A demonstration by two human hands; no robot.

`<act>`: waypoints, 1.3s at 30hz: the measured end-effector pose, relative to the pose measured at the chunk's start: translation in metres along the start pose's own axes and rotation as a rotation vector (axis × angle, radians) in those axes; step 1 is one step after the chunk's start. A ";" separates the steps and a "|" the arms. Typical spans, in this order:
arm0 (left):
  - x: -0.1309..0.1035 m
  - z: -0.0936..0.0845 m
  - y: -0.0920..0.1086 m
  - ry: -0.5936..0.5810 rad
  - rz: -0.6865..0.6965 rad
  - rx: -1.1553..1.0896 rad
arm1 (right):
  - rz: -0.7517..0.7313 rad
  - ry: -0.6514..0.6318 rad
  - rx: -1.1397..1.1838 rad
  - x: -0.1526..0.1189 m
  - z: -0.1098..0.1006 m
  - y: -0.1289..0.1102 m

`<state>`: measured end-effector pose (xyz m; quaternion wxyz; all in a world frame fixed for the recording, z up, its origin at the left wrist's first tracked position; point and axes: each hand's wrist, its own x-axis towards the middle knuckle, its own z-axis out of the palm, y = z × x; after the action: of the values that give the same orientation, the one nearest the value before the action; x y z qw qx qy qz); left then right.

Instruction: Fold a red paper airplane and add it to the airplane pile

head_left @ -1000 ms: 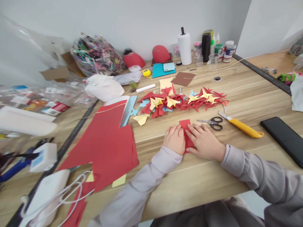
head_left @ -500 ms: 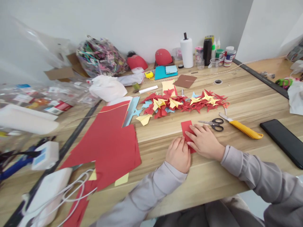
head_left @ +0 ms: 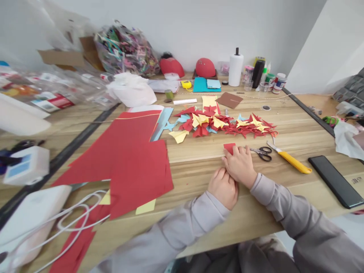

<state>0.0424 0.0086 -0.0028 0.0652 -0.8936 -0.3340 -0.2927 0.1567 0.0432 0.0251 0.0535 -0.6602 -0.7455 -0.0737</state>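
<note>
Apparently pressing red paper [head_left: 229,147] onto the table [head_left: 196,161], left of the black scissors [head_left: 259,151], with right hand [head_left: 239,165] over it, fingers slightly apart, and left hand [head_left: 223,187] against the right, fingers curled together; cannot tell whether pinching paper. Next, probably keep edges aligned and press evenly.

Your small red piece [head_left: 229,147] is smooth, matt paper, like the large red sheets [head_left: 136,163]. Your desk [head_left: 196,168] shows pale wood grain with a faint sheen. Your sleeves [head_left: 284,197] are soft, creased cloth. You have scissors [head_left: 265,153] with smooth black handles, seemingly plastic, and a cutter [head_left: 292,161] with a ribbed, plastic-looking yellow grip and a metal blade [head_left: 273,146]. Your phone [head_left: 335,182] looks smooth and glossy; the white bag [head_left: 133,91] is thin, crumpled plastic.
</note>
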 end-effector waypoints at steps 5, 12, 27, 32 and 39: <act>0.001 0.000 0.002 -0.051 -0.016 -0.004 | 0.004 0.013 -0.029 0.013 0.003 -0.001; 0.001 0.002 0.003 -0.106 -0.027 0.005 | 0.055 0.020 -0.040 0.030 0.009 -0.005; 0.033 0.024 -0.059 0.057 -0.234 -0.060 | -0.059 0.017 0.039 0.014 0.019 0.004; 0.050 0.048 -0.087 -0.138 -0.216 -0.151 | -0.031 0.056 0.080 0.015 0.023 0.003; 0.048 0.051 -0.096 -0.173 -0.180 -0.120 | -0.028 0.098 0.090 0.013 0.023 0.003</act>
<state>0.0348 0.1253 -0.0245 -0.0440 -0.8842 -0.3991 -0.2387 0.1586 0.0601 0.0049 0.1185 -0.6423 -0.7537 -0.0733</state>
